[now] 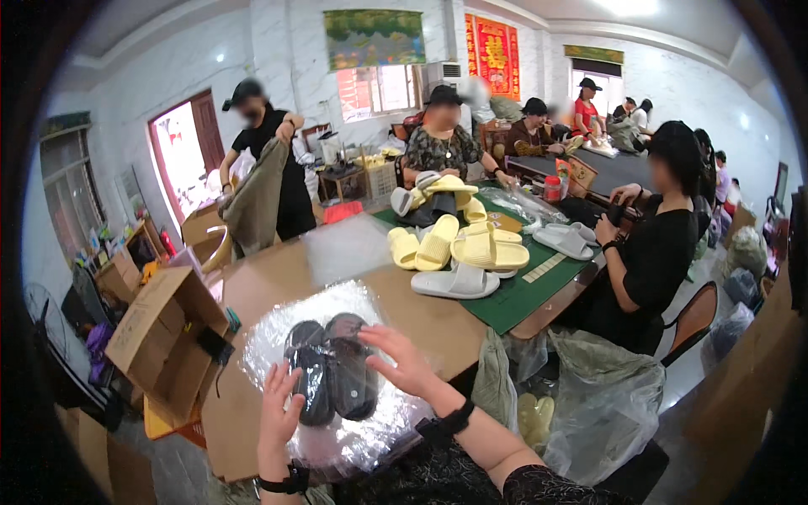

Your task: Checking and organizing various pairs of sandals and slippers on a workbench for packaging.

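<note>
A pair of black slide slippers [352, 389] lies side by side on a shiny stack of clear plastic bags [383, 427] in front of me. I cannot tell whether a layer of film covers them. My left hand [279, 402] is beside the left slipper, fingers spread and holding nothing. Over at the other slipper, near its far end, my right hand [401, 360] hovers with its fingers stretched out and apart. Both wrists wear black bands.
Yellow slippers [438, 241] and grey slippers [456, 283] are heaped on the green mat [515, 305]. A cardboard box [168, 341] stands open at the left. Clear bags [602, 396] hang at the right. A co-worker [665, 244] sits nearby; another [269, 168] holds a sack.
</note>
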Demonstrator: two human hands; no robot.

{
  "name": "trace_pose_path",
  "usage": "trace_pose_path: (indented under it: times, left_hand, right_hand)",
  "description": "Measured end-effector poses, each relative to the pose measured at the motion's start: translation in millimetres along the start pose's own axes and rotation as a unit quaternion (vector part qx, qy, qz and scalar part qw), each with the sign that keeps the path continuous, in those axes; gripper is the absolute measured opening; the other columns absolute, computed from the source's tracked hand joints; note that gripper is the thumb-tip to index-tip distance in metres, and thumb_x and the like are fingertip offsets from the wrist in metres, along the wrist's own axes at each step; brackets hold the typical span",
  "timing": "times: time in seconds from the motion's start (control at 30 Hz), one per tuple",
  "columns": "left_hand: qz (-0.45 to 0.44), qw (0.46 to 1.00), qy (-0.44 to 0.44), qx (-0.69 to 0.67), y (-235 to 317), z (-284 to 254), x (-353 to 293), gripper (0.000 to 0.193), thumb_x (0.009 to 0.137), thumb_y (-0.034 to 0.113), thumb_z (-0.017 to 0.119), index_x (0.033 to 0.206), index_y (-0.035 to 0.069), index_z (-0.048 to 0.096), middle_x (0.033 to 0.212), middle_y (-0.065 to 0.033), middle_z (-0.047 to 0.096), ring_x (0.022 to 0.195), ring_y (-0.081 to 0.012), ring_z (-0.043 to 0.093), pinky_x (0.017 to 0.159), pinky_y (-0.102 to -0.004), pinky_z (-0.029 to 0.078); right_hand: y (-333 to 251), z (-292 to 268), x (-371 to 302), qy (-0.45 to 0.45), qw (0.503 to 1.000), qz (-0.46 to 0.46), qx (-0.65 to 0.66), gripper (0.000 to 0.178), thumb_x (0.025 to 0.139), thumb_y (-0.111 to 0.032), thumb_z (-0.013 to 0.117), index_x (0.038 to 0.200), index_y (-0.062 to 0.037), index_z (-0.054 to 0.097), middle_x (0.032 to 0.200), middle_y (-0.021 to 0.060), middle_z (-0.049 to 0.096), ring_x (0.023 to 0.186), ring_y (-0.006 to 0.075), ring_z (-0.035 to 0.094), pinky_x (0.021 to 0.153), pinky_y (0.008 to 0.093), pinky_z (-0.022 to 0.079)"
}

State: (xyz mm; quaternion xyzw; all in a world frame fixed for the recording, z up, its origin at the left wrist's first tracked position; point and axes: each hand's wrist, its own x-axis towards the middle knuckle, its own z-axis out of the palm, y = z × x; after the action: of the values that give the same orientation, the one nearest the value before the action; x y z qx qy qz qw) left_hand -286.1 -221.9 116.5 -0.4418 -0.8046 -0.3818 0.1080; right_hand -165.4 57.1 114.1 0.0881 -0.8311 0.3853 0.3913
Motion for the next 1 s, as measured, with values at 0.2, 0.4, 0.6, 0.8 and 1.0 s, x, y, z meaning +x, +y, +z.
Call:
trace_pose_path:
  times: [0.2,0.4,0.6,0.8,1.0]
  left_hand:
    - [-0.081,0.996,-0.025,0.010,-62,63,-28,0.041,0.088,0.022,0.063,0.127,0.010,0.067,0.155,-0.0169,0.040,0.146,-0.0430,0.027,0.118,-0.0492,0.023]
    - [-0.094,0.987,0.074,-0.108,-82,74,-35,0.027,0.091,0.008,0.056,0.112,0.002,0.072,0.148,-0.0164,0.050,0.144,-0.0358,0.036,0.117,-0.0429,0.026]
    - [-0.096,0.987,0.089,-0.098,-91,77,-42,0.026,0.092,0.006,0.055,0.110,-0.001,0.072,0.144,-0.0200,0.053,0.140,-0.0361,0.042,0.116,-0.0419,0.030]
    - [-0.095,0.986,0.088,-0.101,-85,77,-42,0.028,0.095,0.007,0.052,0.109,-0.008,0.070,0.143,-0.0254,0.052,0.136,-0.0346,0.047,0.112,-0.0384,0.034]
    - [-0.090,0.984,0.108,-0.113,-89,78,-42,0.025,0.092,0.004,0.054,0.108,-0.005,0.071,0.141,-0.0240,0.054,0.136,-0.0352,0.048,0.112,-0.0398,0.035]
  right_hand:
    - [80,47,-56,-0.084,0.990,0.068,-0.086,0.058,0.093,-0.045,0.062,0.143,-0.0189,0.051,0.144,0.0219,0.049,0.134,0.0379,0.046,0.111,0.0454,0.036]
    - [96,49,-59,-0.050,0.995,0.081,0.000,0.045,0.094,-0.035,0.064,0.134,-0.0153,0.061,0.142,0.0169,0.053,0.133,0.0355,0.047,0.111,0.0440,0.038]
    - [96,53,-66,-0.026,0.993,0.113,0.009,0.039,0.093,-0.029,0.066,0.128,-0.0134,0.064,0.137,0.0152,0.058,0.126,0.0328,0.055,0.106,0.0399,0.043]
    - [98,52,-71,-0.015,0.993,0.110,0.035,0.034,0.093,-0.025,0.064,0.125,-0.0124,0.066,0.133,0.0157,0.060,0.124,0.0332,0.056,0.105,0.0404,0.044]
    - [99,54,-69,-0.010,0.993,0.106,0.044,0.033,0.092,-0.026,0.065,0.123,-0.0127,0.067,0.132,0.0143,0.061,0.124,0.0329,0.056,0.105,0.0416,0.044]
